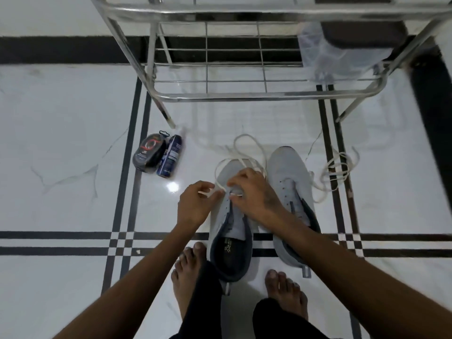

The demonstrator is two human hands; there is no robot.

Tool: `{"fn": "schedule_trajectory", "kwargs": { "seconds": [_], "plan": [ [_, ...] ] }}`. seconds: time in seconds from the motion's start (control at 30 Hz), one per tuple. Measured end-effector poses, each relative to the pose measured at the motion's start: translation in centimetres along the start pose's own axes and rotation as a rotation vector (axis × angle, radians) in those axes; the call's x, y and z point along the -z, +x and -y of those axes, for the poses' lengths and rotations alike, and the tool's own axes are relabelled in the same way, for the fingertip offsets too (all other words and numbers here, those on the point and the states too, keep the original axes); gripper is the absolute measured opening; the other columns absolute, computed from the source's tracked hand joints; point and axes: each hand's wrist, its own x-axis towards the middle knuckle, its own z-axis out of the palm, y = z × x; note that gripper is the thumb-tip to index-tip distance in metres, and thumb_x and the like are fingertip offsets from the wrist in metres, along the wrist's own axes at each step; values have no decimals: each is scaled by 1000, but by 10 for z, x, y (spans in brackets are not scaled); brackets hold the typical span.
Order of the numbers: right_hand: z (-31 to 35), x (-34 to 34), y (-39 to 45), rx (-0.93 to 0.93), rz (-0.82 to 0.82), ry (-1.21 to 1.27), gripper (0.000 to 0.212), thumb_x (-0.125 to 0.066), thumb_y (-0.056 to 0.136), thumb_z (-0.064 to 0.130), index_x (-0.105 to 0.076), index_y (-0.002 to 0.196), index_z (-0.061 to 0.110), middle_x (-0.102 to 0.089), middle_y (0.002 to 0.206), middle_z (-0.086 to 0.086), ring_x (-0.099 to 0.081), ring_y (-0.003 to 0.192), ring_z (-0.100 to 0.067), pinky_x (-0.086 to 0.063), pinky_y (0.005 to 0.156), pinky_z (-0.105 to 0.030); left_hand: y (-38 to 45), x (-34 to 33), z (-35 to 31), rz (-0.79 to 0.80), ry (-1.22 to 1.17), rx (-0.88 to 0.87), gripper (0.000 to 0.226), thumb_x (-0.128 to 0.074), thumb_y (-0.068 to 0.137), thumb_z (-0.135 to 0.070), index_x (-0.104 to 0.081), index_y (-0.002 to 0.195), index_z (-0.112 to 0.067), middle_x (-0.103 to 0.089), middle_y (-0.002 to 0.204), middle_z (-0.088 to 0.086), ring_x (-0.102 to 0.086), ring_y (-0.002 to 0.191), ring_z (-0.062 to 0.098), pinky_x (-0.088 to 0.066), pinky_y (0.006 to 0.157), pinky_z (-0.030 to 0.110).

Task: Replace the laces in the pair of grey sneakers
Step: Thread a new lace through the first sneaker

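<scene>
Two grey sneakers stand side by side on the tiled floor, toes pointing away from me. The left sneaker [230, 231] has a white lace [249, 148] looping over its toe. My left hand [195, 204] pinches one end of that lace beside the lowest eyelets. My right hand [252, 192] lies over the sneaker's front eyelets, fingers curled on the lace there. The right sneaker [288, 182] has bare eyelets and no lace. A second white lace [337, 170] lies in loose coils on the floor to its right.
A steel shoe rack [244, 94] stands just beyond the sneakers, with a plastic bag [327, 52] on its right side. A polish tin [149, 152] and a blue spray can [171, 155] lie on the floor at left. My bare feet [190, 272] flank the left sneaker's heel.
</scene>
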Motion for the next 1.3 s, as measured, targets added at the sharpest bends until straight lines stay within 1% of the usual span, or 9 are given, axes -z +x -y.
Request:
{"fn": "schedule_trajectory", "kwargs": {
  "seconds": [0.13, 0.3, 0.4, 0.53, 0.7, 0.83, 0.93, 1.07, 1.3],
  "plan": [
    [-7, -13, 1, -7, -57, 7, 42, -70, 84, 31, -67, 125, 20, -50, 126, -3, -45, 119, -23, -47, 99, -42, -4, -7, -4, -23, -13, -99, 24, -78, 80, -44, -68, 96, -30, -69, 90, -13, -65, 76, 1, -51, 65, 15],
    [-11, -17, 7, -3, 12, 55, 49, -74, 84, 32, -65, 128, 13, -45, 130, -5, -41, 123, -21, -34, 98, -24, 2, -12, -13, -34, 110, -132, 10, -71, 88, -33, -66, 84, -24, -68, 90, -9, -64, 74, 5, -50, 68, 28],
    [-13, -19, 6, 4, -1, 18, 51, -74, 85, 32, -63, 131, 13, -44, 134, -6, -41, 125, -22, -36, 100, -27, 3, -11, -12, -41, 135, -161, 10, -57, 97, -30, -55, 91, -22, -69, 89, -8, -65, 77, 9, -48, 64, 29],
    [-15, -25, 1, 24, -29, -11, 51, -73, 86, 32, -62, 132, 12, -44, 137, -8, -42, 126, -25, -43, 103, -39, 7, -4, -12, -43, -162, -36, 10, -40, 104, -24, -41, 98, -17, -74, 91, 4, -71, 82, 23, -58, 80, 47],
    [-13, -24, 1, 24, 3, -23, 49, -68, 90, 35, -59, 134, 14, -45, 136, -5, -43, 125, -23, -44, 103, -40, 0, 0, -16, 6, -474, 18, 4, -46, 102, -13, -43, 100, -14, -77, 88, 5, -71, 91, 16, -54, 87, 32],
    [-10, -3, -14, 55, -66, -86, 34, -50, 99, 37, -51, 127, 20, -54, 120, -1, -56, 105, -22, -49, 82, -36, 2, 21, -32, 42, -463, 69, 22, -61, 92, -9, -60, 112, -17, -75, 79, -2, -68, 81, 6, -52, 89, 30],
    [-2, 34, -21, -52, 87, -168, 39, -51, 96, 39, -45, 130, 21, -62, 113, -3, -61, 92, -23, -48, 74, -33, 3, 43, -58, 127, -366, -51, 18, -65, 93, -13, -68, 110, -17, -70, 74, -2, -67, 78, 7, -51, 84, 28],
    [28, 97, -22, -228, 444, -200, 28, -69, 88, 25, -65, 112, 12, -73, 95, -2, -70, 83, -18, -55, 68, -30, -6, 67, -103, 143, -352, -198, 21, -65, 95, -12, -67, 115, -14, -63, 77, 9, -64, 82, 15, -53, 91, 34],
    [93, 205, -34, -148, 138, -227, 13, -65, 85, 14, -76, 92, 17, -75, 85, 3, -69, 82, -14, -56, 76, -29, -36, 112, -194, 69, -346, -470, 18, -65, 94, -8, -71, 110, -13, -75, 93, 9, -72, 91, 20, -57, 88, 27]
  ]
}}
